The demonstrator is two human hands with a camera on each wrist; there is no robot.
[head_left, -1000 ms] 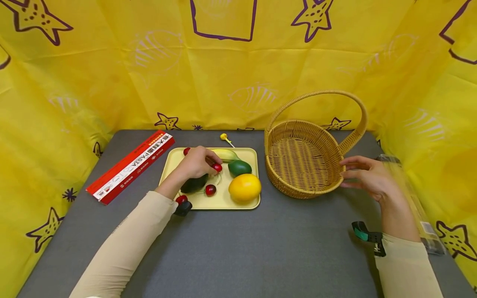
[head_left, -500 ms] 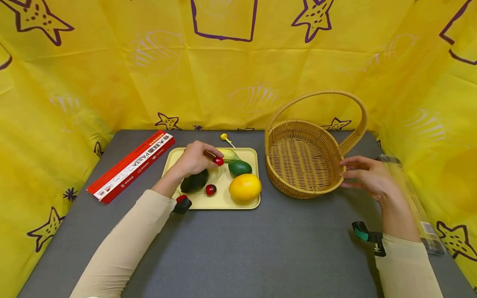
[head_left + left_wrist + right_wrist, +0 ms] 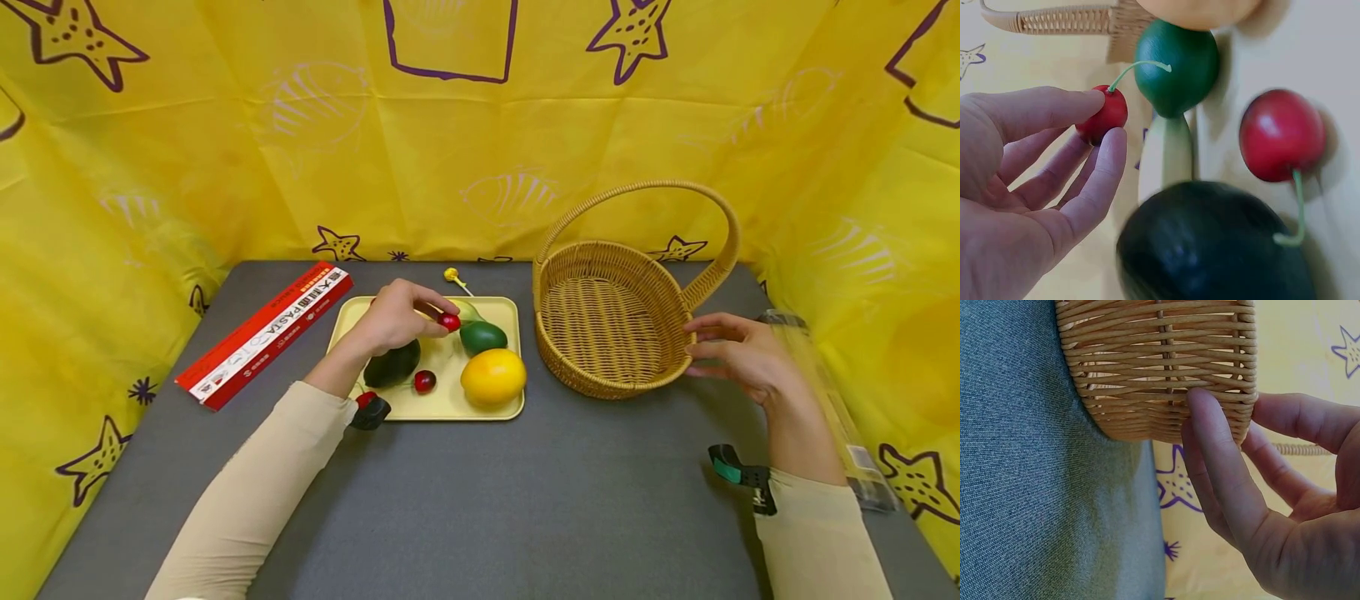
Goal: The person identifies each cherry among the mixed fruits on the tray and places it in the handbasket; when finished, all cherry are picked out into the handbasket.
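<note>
My left hand [image 3: 405, 315] pinches a red cherry [image 3: 1112, 115] by its sides between thumb and fingertips, its green stem free. It is over the cream tray [image 3: 450, 412]. On the tray lie a smaller green fruit [image 3: 483, 337], a yellow fruit [image 3: 492, 378], a dark green oval fruit [image 3: 1210, 244], a pale long fruit [image 3: 1164, 156] and another cherry [image 3: 424, 382]. My right hand [image 3: 738, 354] touches the right side of the wicker basket [image 3: 1160, 375]; one fingertip meets its rim, others rest against the outer wall. Inside the basket only its woven bottom shows.
A red and white pasta box [image 3: 266, 333] lies left of the tray. Behind the tray is a small yellow-headed stick [image 3: 452, 277]. A clear plastic package [image 3: 832, 417] lies beyond the right forearm. The basket's tall handle [image 3: 637, 193] arches upward; yellow cloth [image 3: 420, 167] stands behind the table.
My left hand has raised the cherry from among the fruit and carried it slightly right and away from me. The right hand and basket stay nearly still.
</note>
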